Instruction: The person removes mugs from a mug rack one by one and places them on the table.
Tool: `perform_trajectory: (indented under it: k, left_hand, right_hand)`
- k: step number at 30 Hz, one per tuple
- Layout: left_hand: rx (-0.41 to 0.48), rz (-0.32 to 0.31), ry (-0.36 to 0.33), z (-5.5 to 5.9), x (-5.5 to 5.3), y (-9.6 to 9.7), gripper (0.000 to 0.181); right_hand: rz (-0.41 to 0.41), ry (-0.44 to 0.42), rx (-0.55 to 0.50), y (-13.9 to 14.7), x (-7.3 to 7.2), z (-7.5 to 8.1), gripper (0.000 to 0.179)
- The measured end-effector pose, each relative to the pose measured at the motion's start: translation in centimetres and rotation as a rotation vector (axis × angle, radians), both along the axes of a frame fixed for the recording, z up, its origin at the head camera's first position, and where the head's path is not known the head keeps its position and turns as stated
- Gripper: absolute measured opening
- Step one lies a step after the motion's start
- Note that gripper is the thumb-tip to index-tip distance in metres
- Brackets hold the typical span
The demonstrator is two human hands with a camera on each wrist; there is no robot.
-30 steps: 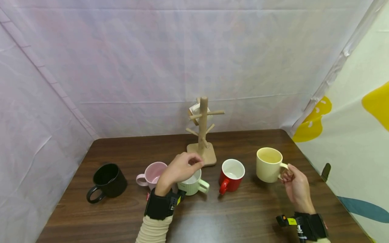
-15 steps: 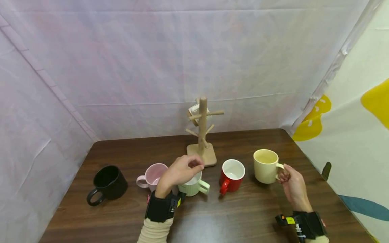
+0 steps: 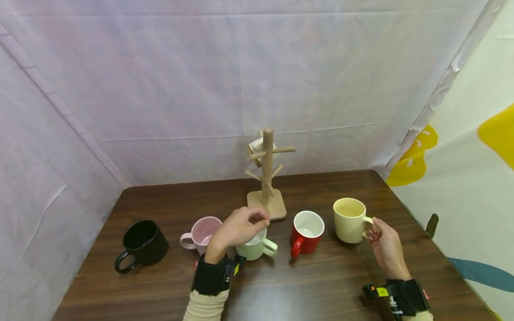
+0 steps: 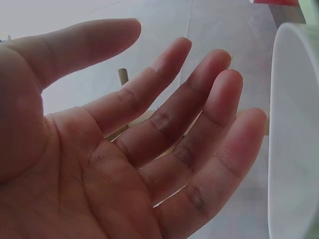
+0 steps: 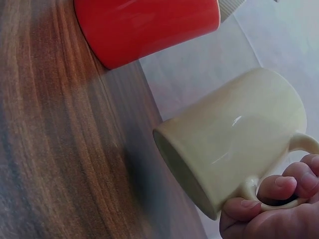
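Observation:
My right hand (image 3: 386, 244) grips the handle of a pale yellow mug (image 3: 349, 225) at the right of the table. In the right wrist view the yellow mug (image 5: 234, 134) is raised off the wood, its underside showing, and the fingers (image 5: 279, 189) are curled through its handle. My left hand (image 3: 240, 226) hovers over a light green ribbed mug (image 3: 250, 250) and hides part of its opening. Its palm and loosely bent fingers (image 4: 164, 119) hold nothing in the left wrist view, beside a white mug rim (image 4: 279, 124).
A wooden mug tree (image 3: 267, 178) stands at the back with a white mug (image 3: 257, 146) on an upper peg. Between the hands sits a red mug (image 3: 306, 240). A pink mug (image 3: 204, 232) and a black mug (image 3: 145, 245) stand to the left on the brown table (image 3: 281, 285).
The yellow mug in my right hand has shifted slightly left, toward the red mug, and a little nearer. My left hand has stayed about where it was.

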State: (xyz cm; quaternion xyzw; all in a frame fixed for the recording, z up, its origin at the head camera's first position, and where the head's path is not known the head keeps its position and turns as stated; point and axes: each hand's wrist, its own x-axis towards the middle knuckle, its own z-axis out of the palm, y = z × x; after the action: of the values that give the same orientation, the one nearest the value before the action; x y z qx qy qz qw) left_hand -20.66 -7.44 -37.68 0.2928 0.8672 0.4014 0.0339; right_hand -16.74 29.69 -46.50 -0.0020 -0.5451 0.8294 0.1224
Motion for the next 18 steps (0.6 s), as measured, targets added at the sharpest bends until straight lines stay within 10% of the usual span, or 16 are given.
perform_trajectory:
  k: [18]
  left_hand:
    - [-0.002,-0.012,-0.010,-0.20,-0.09,-0.05,0.012]
  right_hand:
    - [-0.009,-0.025,0.002,-0.11,-0.24,-0.56,0.037]
